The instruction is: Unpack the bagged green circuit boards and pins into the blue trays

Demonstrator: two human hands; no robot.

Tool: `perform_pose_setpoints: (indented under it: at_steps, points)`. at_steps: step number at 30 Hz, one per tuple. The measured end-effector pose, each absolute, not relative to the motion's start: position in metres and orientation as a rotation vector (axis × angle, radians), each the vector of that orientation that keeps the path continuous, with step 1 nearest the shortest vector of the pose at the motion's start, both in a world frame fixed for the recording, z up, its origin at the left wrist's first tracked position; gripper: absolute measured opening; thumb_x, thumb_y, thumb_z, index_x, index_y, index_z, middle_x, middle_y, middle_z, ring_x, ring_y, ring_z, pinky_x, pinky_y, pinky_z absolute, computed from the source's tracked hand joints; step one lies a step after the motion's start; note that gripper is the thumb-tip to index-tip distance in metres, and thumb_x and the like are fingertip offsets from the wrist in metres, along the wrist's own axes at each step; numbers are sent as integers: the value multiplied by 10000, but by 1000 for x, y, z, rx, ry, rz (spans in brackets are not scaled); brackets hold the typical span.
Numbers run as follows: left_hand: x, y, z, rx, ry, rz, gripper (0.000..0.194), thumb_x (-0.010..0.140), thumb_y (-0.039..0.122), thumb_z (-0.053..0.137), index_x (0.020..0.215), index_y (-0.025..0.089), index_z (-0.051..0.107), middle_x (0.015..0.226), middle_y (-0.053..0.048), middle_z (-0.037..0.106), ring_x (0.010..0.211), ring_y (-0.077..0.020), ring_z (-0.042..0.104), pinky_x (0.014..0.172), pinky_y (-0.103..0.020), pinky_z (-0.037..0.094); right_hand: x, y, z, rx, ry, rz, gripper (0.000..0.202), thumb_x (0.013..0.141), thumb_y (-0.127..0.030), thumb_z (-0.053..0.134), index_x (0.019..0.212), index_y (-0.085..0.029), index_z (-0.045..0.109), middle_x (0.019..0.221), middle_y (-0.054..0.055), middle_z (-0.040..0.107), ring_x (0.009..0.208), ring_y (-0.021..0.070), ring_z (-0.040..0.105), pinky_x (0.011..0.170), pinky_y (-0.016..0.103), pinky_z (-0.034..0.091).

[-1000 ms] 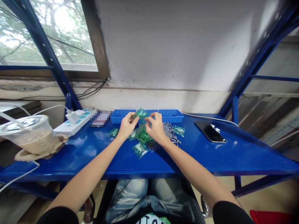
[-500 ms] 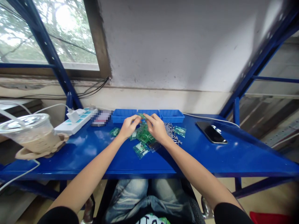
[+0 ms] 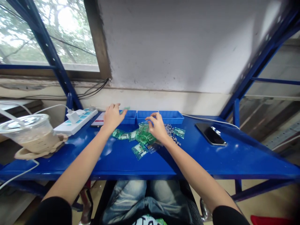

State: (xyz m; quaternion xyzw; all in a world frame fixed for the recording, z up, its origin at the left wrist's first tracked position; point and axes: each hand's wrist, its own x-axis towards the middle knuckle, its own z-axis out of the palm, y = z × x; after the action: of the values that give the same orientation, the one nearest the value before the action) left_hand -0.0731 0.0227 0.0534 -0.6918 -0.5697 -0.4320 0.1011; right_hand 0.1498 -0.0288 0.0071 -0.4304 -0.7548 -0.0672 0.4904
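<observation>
My left hand (image 3: 113, 118) is raised over the left end of the row of blue bins (image 3: 130, 117). A small green plastic bag (image 3: 126, 109) shows at its thumb and fingertips, above the left bin's rim. Over the pile of green plastic bags (image 3: 143, 135), my right hand (image 3: 158, 126) has its thumb and curved index finger apart, with nothing visible between them. Some bags in the pile hold small pale and metal parts. Loose metal screws or pins (image 3: 172, 132) lie just right of this hand, partly hidden by it.
A black phone (image 3: 209, 134) and white earbuds (image 3: 215, 130) lie to the right on the blue table (image 3: 145, 168). At the left stand a lidded drink cup (image 3: 35, 134) in a cardboard holder and a white power strip (image 3: 73, 122). A flat pale-faced item (image 3: 98, 120) lies behind my left hand.
My hands were together over the pile with a green bag between them. My left hand has moved left and up to the left bin with a bag; my right hand stays near the pile.
</observation>
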Motion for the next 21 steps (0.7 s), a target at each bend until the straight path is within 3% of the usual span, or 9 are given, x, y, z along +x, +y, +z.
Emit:
perform_pose_setpoints:
  at_steps: [4,8,14,16,19,21]
  points:
    - [-104,18,35,-2264,-2004,-681,557,692,642,529,920,146,638,908,-189,649,878,-371,593,720,-408,421,152,-26,8,-1092,-1819,-107,223,811,-81,405,846,-172,605,965,98,477,942,221,462,861,395,399]
    - [-125,16,16,-2403,-2213,-576,662,509,665,664,949,173,611,854,-134,671,781,-317,623,629,-330,423,146,-29,12,-1042,-1894,-83,223,800,-52,379,843,-168,565,939,95,498,928,215,460,841,368,390]
    - [-116,12,9,-2487,-2545,-1164,560,490,429,743,941,133,590,658,-37,634,536,-169,551,483,-250,361,135,-37,9,-1054,-1980,-80,171,762,-46,425,798,-162,544,877,79,529,877,203,463,789,324,386]
    - [-105,8,15,-2561,-2416,-1449,505,537,402,726,937,120,603,628,-22,605,489,-136,505,450,-237,327,131,-38,7,-1075,-1974,13,95,799,-156,495,870,-161,558,832,60,550,839,196,486,772,321,387]
    - [-81,0,32,-2652,-1925,-1807,420,627,383,682,953,125,619,647,-11,577,541,-126,516,482,-232,363,125,-40,6,-1100,-1872,384,249,852,-391,493,944,-175,574,668,1,550,664,152,511,659,285,394]
    - [-60,-4,42,-2729,-1636,-1891,373,657,362,675,952,139,629,661,-10,579,580,-127,532,528,-240,403,123,-40,7,-1058,-1734,658,371,865,-517,417,880,-185,582,603,-18,540,568,121,499,578,255,385]
